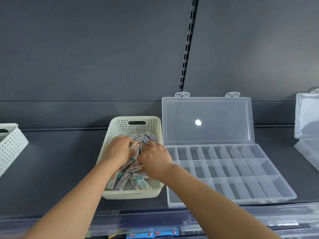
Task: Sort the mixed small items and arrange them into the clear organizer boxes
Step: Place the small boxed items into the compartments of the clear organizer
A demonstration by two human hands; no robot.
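Note:
A pale perforated basket (136,123) stands on the dark shelf, filled with several small wrapped erasers (144,136) in lilac, teal and white sleeves. Both my hands reach into it. My left hand (119,149) has its fingers curled round a few erasers near the basket's middle. My right hand (154,160) lies just to its right, fingers curled down into the pile, and what they hold is hidden. Right of the basket lies a clear organizer box (229,171) with its lid (207,121) standing open and its divided compartments bare.
A second white perforated basket (10,145) sits at the left edge of the shelf. Another clear box (307,118) stands open at the far right. A slotted black upright (188,44) runs up the grey back wall. Coloured packets show on the shelf below.

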